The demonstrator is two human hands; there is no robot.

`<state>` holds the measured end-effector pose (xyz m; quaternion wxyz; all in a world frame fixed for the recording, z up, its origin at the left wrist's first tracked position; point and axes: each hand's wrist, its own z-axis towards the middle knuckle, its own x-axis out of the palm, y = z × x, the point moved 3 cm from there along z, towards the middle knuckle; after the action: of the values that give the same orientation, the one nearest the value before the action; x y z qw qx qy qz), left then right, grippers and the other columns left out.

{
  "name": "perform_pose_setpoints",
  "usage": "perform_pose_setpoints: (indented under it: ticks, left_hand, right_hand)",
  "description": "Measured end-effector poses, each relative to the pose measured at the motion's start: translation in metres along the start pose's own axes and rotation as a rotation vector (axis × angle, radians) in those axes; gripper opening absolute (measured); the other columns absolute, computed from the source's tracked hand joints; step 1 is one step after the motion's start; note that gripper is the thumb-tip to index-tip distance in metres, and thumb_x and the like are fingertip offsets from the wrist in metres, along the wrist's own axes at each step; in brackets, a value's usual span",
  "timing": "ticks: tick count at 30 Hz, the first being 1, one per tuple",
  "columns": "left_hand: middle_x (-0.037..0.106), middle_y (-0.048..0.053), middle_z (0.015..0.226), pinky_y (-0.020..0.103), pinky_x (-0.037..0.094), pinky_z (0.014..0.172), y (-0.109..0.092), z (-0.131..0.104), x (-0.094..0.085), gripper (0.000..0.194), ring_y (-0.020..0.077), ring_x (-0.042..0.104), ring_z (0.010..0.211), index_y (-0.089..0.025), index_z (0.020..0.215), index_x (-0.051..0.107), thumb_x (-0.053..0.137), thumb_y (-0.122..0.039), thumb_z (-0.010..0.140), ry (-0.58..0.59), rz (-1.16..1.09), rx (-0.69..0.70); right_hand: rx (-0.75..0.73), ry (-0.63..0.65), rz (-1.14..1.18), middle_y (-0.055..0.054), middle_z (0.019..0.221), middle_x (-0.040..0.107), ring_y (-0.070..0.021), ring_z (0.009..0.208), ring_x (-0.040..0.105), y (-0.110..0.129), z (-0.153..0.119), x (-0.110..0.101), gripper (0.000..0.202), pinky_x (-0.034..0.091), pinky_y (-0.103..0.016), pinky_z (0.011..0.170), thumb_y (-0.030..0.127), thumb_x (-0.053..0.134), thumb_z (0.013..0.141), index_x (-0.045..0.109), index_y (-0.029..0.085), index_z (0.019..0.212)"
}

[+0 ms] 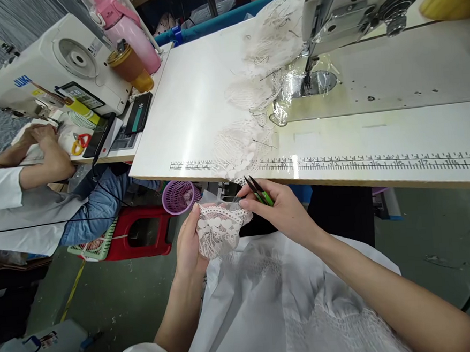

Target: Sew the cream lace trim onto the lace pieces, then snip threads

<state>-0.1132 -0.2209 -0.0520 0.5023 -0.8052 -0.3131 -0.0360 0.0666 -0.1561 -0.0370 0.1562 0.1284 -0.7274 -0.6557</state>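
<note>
A piece of white lace [220,228] with a scalloped, sheer edge is held in front of my lap, below the table's front edge. My left hand [189,243] grips its left side, thumb on top. At the lace's right end is my right hand [275,205], closed around small thread snips [262,192] with green handles and dark blades that point up and left. The thumb and forefinger of that hand also pinch close to the lace edge; whether they hold a thread I cannot tell. More white lace [236,146] lies on the table just beyond, with loose thread ends.
A sewing machine [308,77] stands over the white table [198,103], which has a printed ruler along its front. To the left, a co-worker's hands [43,136] are at another machine [66,64]. A purple basket [176,197] and red stool [142,233] are below.
</note>
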Motion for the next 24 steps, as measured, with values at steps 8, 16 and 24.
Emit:
perform_pose_setpoints:
  ticks: [8, 16, 24]
  left_hand:
    - [0.074, 0.008, 0.095, 0.033, 0.056, 0.085, -0.002, -0.003, 0.003, 0.030, 0.0243, 0.070, 0.095, -0.016, 0.094, 0.068, 0.064, -0.044, 0.087, -0.040, 0.036, 0.008]
    - [0.071, 0.004, 0.083, 0.025, 0.052, 0.068, -0.007, -0.008, 0.003, 0.034, 0.0167, 0.067, 0.073, -0.018, 0.089, 0.069, 0.061, -0.050, 0.087, -0.024, 0.166, 0.098]
    - [0.061, 0.004, 0.078, 0.025, 0.038, 0.060, -0.024, -0.031, 0.034, 0.028, 0.0154, 0.052, 0.067, -0.018, 0.083, 0.076, 0.067, -0.044, 0.084, 0.090, 0.543, 0.494]
  right_hand:
    - [0.003, 0.002, 0.017, 0.001, 0.072, 0.058, -0.0116, 0.066, 0.052, 0.000, -0.001, 0.000, 0.026, 0.044, -0.027, 0.064, 0.045, 0.063, 0.082, 0.065, 0.020, 0.090]
    - [-0.026, -0.054, 0.020, -0.003, 0.091, 0.066, -0.0117, 0.072, 0.055, 0.001, -0.004, -0.004, 0.018, 0.045, -0.027, 0.068, 0.038, 0.064, 0.082, 0.065, 0.021, 0.090]
    - [0.006, 0.030, 0.040, 0.000, 0.093, 0.065, -0.0056, 0.055, 0.036, 0.013, -0.021, 0.013, 0.020, 0.034, -0.023, 0.051, 0.030, 0.070, 0.076, 0.065, 0.022, 0.094]
